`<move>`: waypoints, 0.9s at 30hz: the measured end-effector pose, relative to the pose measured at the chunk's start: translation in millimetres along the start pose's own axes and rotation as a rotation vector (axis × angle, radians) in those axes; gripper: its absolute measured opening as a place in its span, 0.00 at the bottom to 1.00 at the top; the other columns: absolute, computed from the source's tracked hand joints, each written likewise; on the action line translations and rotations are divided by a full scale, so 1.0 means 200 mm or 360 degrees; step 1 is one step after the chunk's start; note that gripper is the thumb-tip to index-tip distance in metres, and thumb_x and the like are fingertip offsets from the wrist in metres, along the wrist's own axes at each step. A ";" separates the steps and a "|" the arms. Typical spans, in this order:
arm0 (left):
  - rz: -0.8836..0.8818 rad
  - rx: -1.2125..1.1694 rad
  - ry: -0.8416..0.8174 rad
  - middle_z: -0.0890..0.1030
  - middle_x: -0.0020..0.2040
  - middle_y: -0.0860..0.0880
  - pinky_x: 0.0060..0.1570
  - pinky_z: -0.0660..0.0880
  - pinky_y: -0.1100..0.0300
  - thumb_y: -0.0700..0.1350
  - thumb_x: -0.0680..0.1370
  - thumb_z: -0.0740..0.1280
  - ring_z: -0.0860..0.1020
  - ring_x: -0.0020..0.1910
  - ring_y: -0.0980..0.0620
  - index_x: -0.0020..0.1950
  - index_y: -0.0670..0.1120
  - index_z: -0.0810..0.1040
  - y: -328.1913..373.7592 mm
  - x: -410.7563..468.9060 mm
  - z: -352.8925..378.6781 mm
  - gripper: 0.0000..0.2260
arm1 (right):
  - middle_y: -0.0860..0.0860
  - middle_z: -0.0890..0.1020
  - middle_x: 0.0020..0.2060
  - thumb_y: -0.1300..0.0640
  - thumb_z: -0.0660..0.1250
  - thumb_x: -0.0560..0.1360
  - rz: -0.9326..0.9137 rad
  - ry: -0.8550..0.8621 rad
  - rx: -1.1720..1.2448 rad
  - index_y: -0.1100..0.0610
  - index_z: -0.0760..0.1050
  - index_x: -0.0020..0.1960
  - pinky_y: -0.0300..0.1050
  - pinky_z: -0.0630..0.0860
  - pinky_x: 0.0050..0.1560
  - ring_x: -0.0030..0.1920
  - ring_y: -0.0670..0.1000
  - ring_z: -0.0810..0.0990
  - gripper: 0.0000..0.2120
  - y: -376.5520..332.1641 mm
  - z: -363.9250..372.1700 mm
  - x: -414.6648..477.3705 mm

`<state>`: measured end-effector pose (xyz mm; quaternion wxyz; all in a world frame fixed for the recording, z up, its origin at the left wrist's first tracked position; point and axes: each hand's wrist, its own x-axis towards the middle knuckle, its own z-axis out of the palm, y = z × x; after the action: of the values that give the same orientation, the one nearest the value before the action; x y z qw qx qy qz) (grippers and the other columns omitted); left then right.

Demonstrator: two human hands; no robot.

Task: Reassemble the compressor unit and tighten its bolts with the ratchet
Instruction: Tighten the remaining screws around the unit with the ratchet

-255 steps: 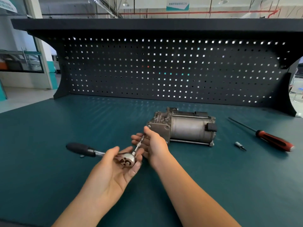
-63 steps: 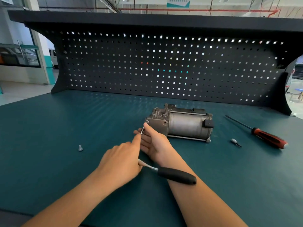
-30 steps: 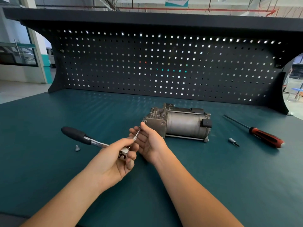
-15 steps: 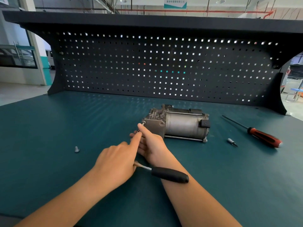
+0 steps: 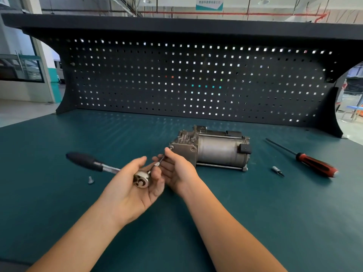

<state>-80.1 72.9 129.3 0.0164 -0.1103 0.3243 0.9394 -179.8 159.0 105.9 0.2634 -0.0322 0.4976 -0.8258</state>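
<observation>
Left hand wraps ratchet head, handle pointing left. Right hand pinches its extension, tip at the end bolt on the compressor, which lies mid bench. Sign overhead: writing too blurred to read.

Ratchet handle swung back left; left hand rotated palm-up.

loose bolt lies under ratchet handle.
</observation>
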 end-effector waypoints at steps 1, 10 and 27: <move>0.0002 -0.0140 0.0042 0.75 0.30 0.46 0.23 0.76 0.64 0.46 0.78 0.62 0.74 0.21 0.56 0.47 0.37 0.74 0.00 -0.01 0.00 0.11 | 0.51 0.84 0.34 0.52 0.65 0.76 0.0002 -0.0012 0.0007 0.58 0.77 0.41 0.42 0.77 0.47 0.36 0.48 0.82 0.10 0.00 0.00 0.00; 0.0039 0.0365 0.0115 0.71 0.25 0.49 0.19 0.69 0.69 0.38 0.78 0.61 0.67 0.18 0.59 0.40 0.43 0.72 -0.09 0.00 0.02 0.07 | 0.52 0.84 0.34 0.53 0.62 0.78 -0.0002 0.0017 0.0002 0.60 0.77 0.42 0.40 0.77 0.38 0.36 0.48 0.82 0.12 0.00 -0.01 -0.02; 0.1142 0.4221 0.0547 0.78 0.53 0.50 0.36 0.65 0.58 0.49 0.79 0.60 0.79 0.51 0.48 0.76 0.44 0.48 -0.08 0.05 -0.02 0.31 | 0.55 0.83 0.42 0.50 0.67 0.75 -0.0117 0.0136 -0.0220 0.59 0.78 0.44 0.47 0.77 0.53 0.42 0.51 0.81 0.11 0.03 0.00 0.00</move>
<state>-87.9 82.5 113.7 -0.1719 -0.0369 0.9744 -0.1405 -177.6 157.7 101.2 0.2085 -0.0334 0.5626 -0.7993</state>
